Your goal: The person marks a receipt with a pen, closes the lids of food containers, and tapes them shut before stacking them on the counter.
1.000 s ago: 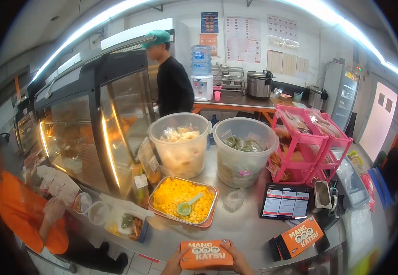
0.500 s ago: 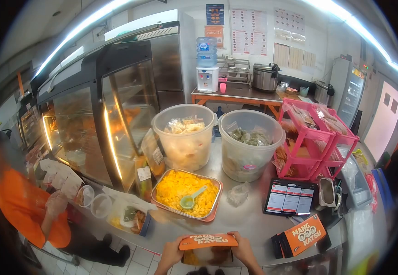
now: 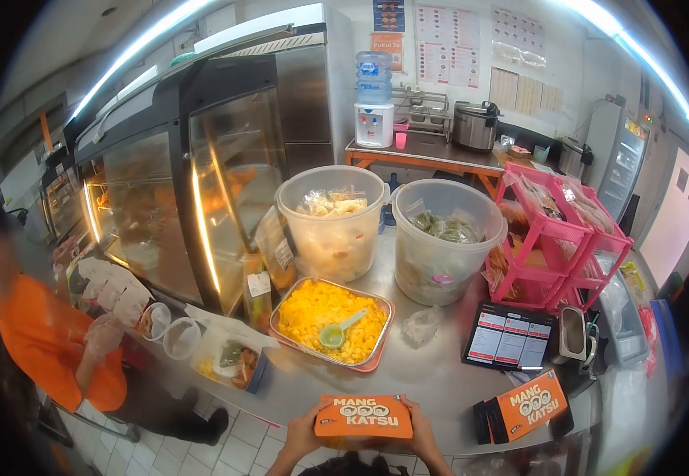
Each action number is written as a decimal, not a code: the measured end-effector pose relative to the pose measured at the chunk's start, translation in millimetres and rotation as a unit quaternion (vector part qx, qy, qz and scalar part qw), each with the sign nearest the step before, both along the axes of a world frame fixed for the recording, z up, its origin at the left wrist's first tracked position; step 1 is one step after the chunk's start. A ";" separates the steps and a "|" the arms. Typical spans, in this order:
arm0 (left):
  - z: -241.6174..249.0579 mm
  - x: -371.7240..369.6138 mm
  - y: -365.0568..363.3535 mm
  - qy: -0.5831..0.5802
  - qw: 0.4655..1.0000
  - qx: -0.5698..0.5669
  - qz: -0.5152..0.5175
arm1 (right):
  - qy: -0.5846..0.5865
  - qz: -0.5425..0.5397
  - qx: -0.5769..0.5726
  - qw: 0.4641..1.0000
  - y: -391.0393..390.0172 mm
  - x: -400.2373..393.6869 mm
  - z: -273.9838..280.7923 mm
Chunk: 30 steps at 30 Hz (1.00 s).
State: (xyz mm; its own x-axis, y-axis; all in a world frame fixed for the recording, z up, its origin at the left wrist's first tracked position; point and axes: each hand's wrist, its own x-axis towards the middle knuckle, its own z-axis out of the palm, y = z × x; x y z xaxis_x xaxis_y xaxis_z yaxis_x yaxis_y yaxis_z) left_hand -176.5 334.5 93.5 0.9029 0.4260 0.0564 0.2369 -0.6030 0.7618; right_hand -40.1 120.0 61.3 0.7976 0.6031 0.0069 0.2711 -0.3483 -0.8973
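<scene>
An orange takeaway box (image 3: 364, 428) printed "MANG KATSU" is between my hands at the steel counter's near edge. Its printed face is turned up toward me. My left hand (image 3: 303, 435) is closed on the box's left end, and my right hand (image 3: 424, 433) grips the right end. The undersides of both hands are hidden. Just beyond the box stands a foil-lined tray (image 3: 371, 365) heaped with yellow scrambled egg (image 3: 325, 313). A pale green scoop (image 3: 336, 333) rests on the egg.
Right of me lie a stack of folded orange boxes (image 3: 531, 404), a tablet (image 3: 507, 337) and pink baskets (image 3: 551, 238). Two plastic tubs (image 3: 451, 274) stand behind the tray. A filled food box (image 3: 229, 365) is at left, near a person in orange (image 3: 51, 337) and a glass warmer (image 3: 138, 230).
The orange printed face of the box has tipped up toward me, covering the dark opening seen below it. My view has shifted slightly. Both hands keep hold of the ends.
</scene>
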 end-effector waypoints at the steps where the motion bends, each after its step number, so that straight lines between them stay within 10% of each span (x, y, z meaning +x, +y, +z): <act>1: 3.9 -1.4 1.6 0.006 0.999 -0.021 -0.029 | 0.001 0.012 0.023 1.000 -1.9 1.9 -3.0; 7: -42.6 -9.8 27.3 -0.074 0.975 -0.187 -0.095 | 0.127 0.215 0.158 0.955 -19.2 13.7 11.9; 11: -25.4 -6.0 19.0 -0.039 0.981 -0.174 -0.076 | 0.284 0.167 0.157 0.931 -19.7 16.9 0.5; 30: -50.3 -6.4 14.9 -0.159 0.983 -0.082 -0.030 | 0.019 0.120 0.035 0.992 -17.6 1.1 -9.2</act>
State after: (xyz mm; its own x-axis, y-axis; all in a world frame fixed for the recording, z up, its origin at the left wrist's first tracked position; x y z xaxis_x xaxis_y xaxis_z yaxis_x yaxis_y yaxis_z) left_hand -183.0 349.4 43.2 0.8744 0.3996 0.2753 -0.0613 -0.4719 0.8795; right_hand -39.0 102.4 52.2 0.6314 0.7749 0.0272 0.3036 -0.2148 -0.9283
